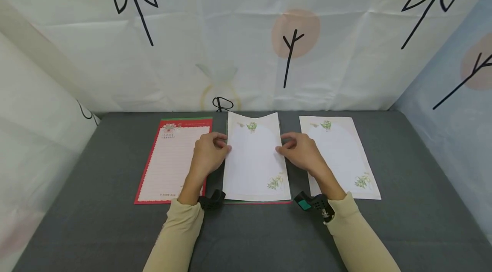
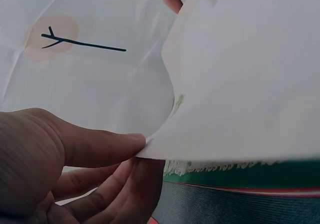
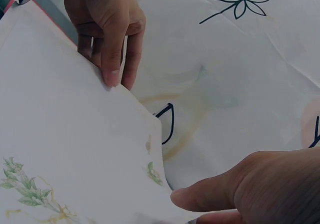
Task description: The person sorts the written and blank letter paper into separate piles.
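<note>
A white sheet of paper with small green leaf prints is held between both hands in the middle of the table. My left hand pinches its left edge between thumb and fingers, and my right hand pinches the right edge. The sheet bows, its top edge dipping in the middle. Under it, in the left wrist view, shows a green sheet with a scalloped white border and a red edge below. In the right wrist view the leaf print faces up.
On the left lies a red-bordered lined sheet with a green edge behind its top. A second leaf-print sheet lies on the right, partly under the right forearm. The dark grey tabletop meets a printed cloth backdrop.
</note>
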Tool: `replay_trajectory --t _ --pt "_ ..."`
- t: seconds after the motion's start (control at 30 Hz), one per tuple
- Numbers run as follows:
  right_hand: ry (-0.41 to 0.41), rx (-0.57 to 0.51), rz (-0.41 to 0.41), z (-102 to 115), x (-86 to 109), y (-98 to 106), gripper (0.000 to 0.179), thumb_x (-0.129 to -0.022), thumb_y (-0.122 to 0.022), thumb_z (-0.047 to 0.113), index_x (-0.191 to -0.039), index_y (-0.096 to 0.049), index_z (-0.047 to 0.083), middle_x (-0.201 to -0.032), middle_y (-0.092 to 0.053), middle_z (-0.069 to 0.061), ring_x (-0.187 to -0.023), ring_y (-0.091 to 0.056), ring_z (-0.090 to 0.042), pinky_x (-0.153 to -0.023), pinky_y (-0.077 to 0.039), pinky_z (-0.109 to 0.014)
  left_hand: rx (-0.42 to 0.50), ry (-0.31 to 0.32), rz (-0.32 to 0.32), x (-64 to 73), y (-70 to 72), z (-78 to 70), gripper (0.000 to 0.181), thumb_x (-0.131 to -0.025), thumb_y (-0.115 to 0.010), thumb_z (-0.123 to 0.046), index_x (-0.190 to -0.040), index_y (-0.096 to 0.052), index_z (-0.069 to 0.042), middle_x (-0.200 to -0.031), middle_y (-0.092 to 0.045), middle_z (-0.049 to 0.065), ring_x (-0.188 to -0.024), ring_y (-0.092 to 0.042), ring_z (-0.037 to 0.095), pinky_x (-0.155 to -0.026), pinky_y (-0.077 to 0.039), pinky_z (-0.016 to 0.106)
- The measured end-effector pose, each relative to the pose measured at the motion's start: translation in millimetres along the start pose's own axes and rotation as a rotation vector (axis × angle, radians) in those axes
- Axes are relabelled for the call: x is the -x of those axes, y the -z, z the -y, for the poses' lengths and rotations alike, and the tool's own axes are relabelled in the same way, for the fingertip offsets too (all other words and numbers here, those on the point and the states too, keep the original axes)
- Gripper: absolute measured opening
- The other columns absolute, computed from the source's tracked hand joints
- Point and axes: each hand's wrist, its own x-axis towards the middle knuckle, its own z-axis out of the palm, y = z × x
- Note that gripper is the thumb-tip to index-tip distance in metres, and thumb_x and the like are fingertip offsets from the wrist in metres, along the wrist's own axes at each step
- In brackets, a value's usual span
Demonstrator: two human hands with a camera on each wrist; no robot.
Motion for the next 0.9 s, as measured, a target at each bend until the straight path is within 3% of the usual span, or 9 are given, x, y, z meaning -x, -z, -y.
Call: replay_trajectory --t 0.23,0.43,0.53,0.73,0.9 --pt "0.048 -0.101 -0.039 -4.7 0.9 6.4 0.039 -0.094 -0.068 0.006 -0.132 -0.062 -0.003 -0.091 -0.075 -0.012 -0.079 -0.070 -0.028 -0.064 -0.049 -0.035 0.067 -0.020 0.000 2.6 1.0 -4.3 0.025 -0.090 -0.074 -0.005 -0.114 -0.073 0.002 -0.087 -0.073 0.012 -0.073 -0.071 0.024 -0.059 -0.053 0.032" --pt "0.020 -0.181 -0.046 -7.7 5.6 27.6 0.032 -0.094 -0.069 0.004 -0.124 -0.063 -0.006 -0.093 -0.074 -0.018 -0.081 -0.070 -0.034 -0.073 -0.055 -0.043 0.187 -0.057 0.009 5.5 -2.0 -12.1 0.030 -0.091 -0.073 -0.004 -0.120 -0.070 0.003 -0.090 -0.072 0.014 -0.070 -0.072 0.025 -0.059 -0.054 0.031" --pt "-0.004 -0.207 -0.034 -10.7 8.0 40.4 0.030 -0.094 -0.069 0.003 -0.121 -0.063 -0.009 -0.097 -0.073 -0.021 -0.080 -0.072 -0.031 -0.079 -0.057 -0.047 0.233 -0.068 0.014 8.1 -7.8 -19.8 0.030 -0.091 -0.073 -0.002 -0.121 -0.069 0.002 -0.093 -0.072 0.015 -0.071 -0.073 0.027 -0.061 -0.058 0.034" --pt "-0.035 -0.215 -0.024 -20.9 13.5 65.4 0.027 -0.095 -0.068 0.003 -0.118 -0.063 -0.011 -0.099 -0.072 -0.019 -0.081 -0.070 -0.017 -0.076 -0.059 -0.033 0.281 -0.095 0.044 10.5 -24.0 -34.1 0.030 -0.091 -0.071 0.000 -0.121 -0.070 0.001 -0.091 -0.072 0.014 -0.071 -0.073 0.024 -0.065 -0.059 0.035" --pt "-0.048 -0.200 -0.048 -35.3 20.5 88.0 0.031 -0.097 -0.067 0.005 -0.121 -0.060 -0.013 -0.098 -0.072 -0.014 -0.078 -0.068 -0.011 -0.075 -0.058 -0.029 0.299 -0.138 0.056 1.7 -41.9 -47.0 0.029 -0.091 -0.071 0.001 -0.120 -0.070 0.002 -0.090 -0.072 0.014 -0.071 -0.073 0.023 -0.064 -0.059 0.034"
